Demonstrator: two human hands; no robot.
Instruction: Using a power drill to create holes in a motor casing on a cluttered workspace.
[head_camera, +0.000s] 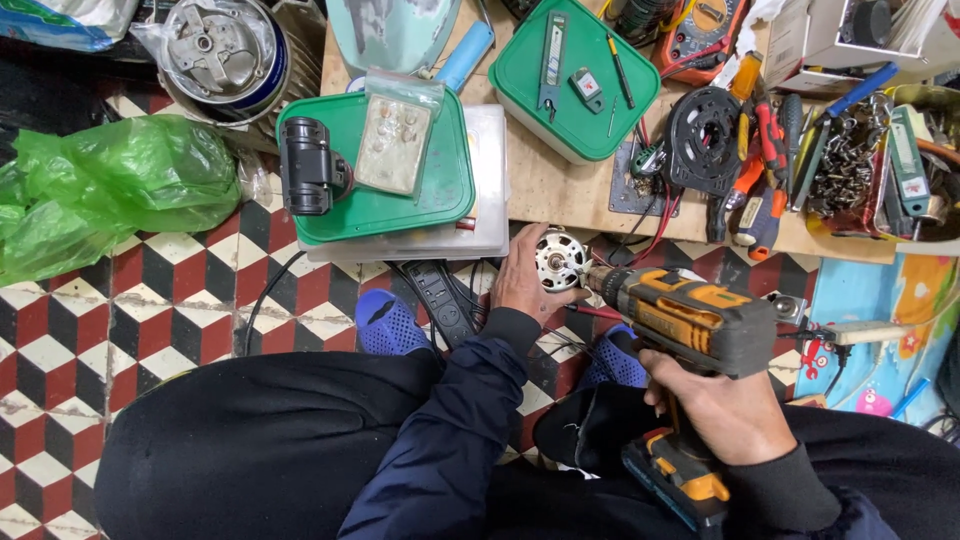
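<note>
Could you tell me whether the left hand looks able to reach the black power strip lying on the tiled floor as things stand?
Probably yes. The left hand grips the round silver motor, and the black power strip lies just beside it on the floor with nothing between them. It would have to let go of the motor first, since the right hand holds the drill.

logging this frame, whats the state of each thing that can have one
left hand: gripping the small motor
right hand: closed on the cordless drill
cordless drill: tip against the motor
green lidded box: shut, tools on top
green plastic bag: crumpled on the floor
</note>
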